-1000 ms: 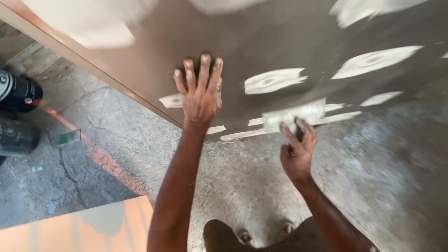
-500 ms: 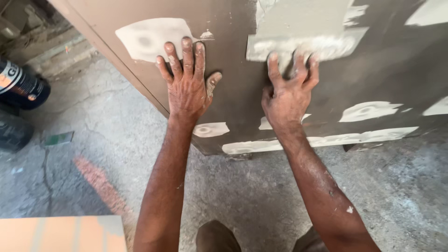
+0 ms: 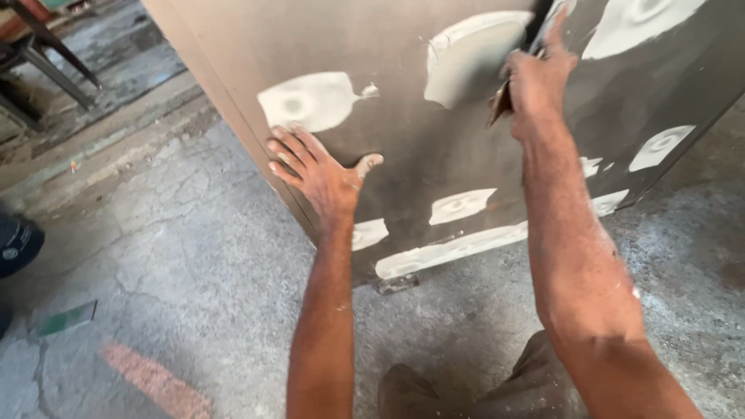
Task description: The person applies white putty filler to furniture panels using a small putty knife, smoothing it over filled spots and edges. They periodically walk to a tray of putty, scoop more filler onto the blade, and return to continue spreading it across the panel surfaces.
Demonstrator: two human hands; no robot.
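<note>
Now my left hand [image 3: 318, 174] lies spread flat, steadying the leaning brown board [image 3: 403, 124], while my right hand [image 3: 535, 77] grips a small putty scraper [image 3: 500, 101] over a white filler patch [image 3: 466, 58].

hands: two, the left hand [image 3: 317, 172] flat on the board and the right hand [image 3: 535, 77] up high, grip closed around a scraper

scrapers: one scraper [image 3: 508, 85], mostly hidden by the fingers

boards: just one big brown board [image 3: 403, 124] standing on the floor [image 3: 178, 256]

white filler patches: I count about nine white filler patches [image 3: 306, 101] on the board, though a couple get cut off at the frame edge

green scraps on the floor: one green scrap [image 3: 66, 318]

dark round containers: one dark round container [image 3: 17, 244], half out of view at the left
</note>
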